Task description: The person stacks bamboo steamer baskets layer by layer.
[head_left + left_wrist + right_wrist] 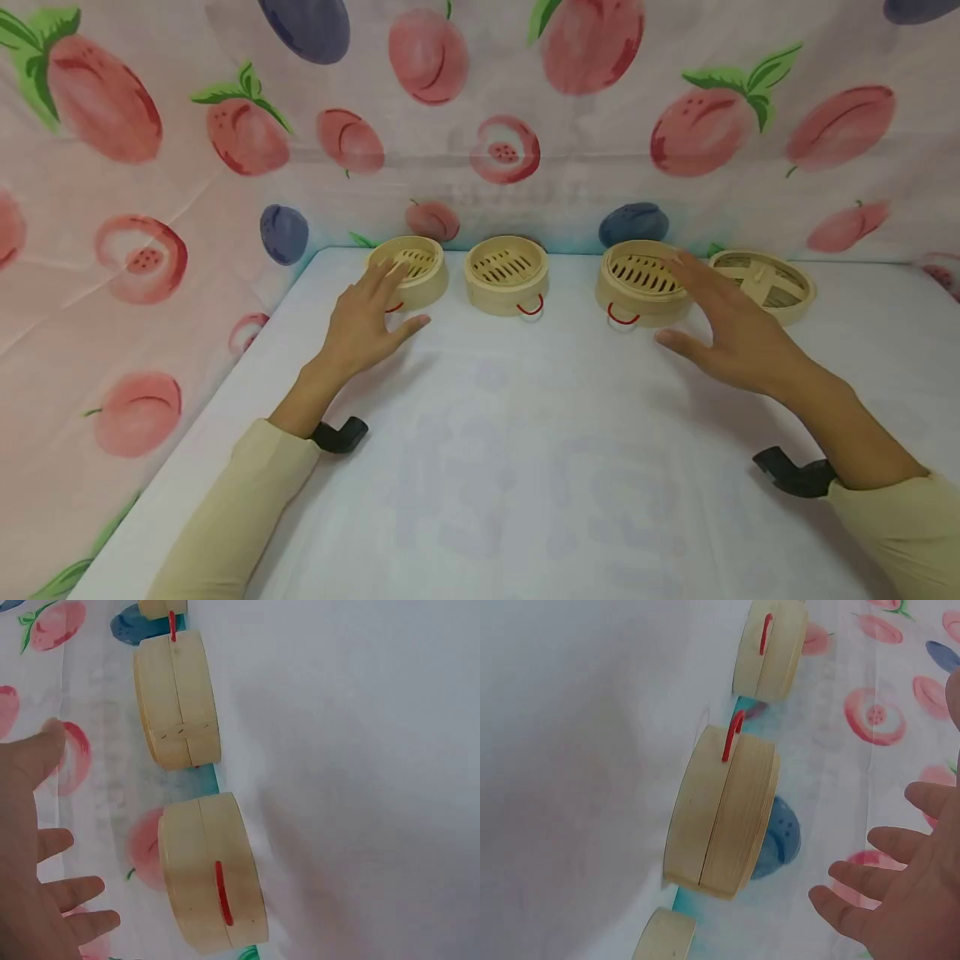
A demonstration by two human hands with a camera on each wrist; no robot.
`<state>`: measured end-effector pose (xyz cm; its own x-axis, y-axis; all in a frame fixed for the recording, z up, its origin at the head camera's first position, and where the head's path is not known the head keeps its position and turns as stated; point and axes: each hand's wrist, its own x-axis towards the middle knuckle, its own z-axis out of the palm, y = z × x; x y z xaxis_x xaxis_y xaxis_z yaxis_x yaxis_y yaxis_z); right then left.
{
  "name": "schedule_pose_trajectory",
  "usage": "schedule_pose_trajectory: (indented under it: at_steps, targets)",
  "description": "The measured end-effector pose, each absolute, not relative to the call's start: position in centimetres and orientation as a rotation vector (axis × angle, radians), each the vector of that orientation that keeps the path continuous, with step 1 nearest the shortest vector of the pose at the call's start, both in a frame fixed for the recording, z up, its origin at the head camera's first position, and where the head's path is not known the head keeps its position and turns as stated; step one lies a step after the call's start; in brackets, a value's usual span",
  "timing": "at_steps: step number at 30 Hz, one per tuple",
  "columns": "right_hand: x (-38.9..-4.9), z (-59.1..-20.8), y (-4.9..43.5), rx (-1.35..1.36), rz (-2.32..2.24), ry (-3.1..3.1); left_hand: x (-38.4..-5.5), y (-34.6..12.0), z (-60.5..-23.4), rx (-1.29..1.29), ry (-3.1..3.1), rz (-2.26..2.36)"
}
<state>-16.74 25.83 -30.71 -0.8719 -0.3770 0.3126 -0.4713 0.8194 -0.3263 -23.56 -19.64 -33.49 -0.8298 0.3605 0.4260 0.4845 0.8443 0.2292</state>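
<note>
L hand (pixel 367 321) open, fingers spread, holding nothing, by far-L steamer (pixel 427 287). R hand (pixel 750 337) likewise, nr R steamer (pixel 641 306). Mid steamer (pixel 506 297) btwn them. Rnd lid (pixel 776 286) far R, beside R steamer. All at far edge of wht table (pixel 480 450), fruit-print cloth (pixel 562 179) behind.

My head camera looks down and far; my wrist cameras, nearer, both catch the left-middle round, pale bamboo steamer (pixel 495 298).

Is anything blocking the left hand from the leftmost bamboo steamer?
Nothing visible stands between the left hand and the leftmost steamer; the next steamer sits apart, off to the right.
</note>
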Motion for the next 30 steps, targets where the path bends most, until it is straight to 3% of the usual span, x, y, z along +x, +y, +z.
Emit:
schedule_pose_trajectory:
  at_steps: [15, 30]
  targets:
    - [-19.0, -32.0, 21.0, 0.817, 0.782, -2.661, -25.2, -19.7, -34.5, -0.338, -2.684, -0.714]
    - [-21.2, -33.2, 17.7, 0.791, 1.076, -2.713, -27.0, -19.7, -35.1, -0.167, -2.754, -0.919]
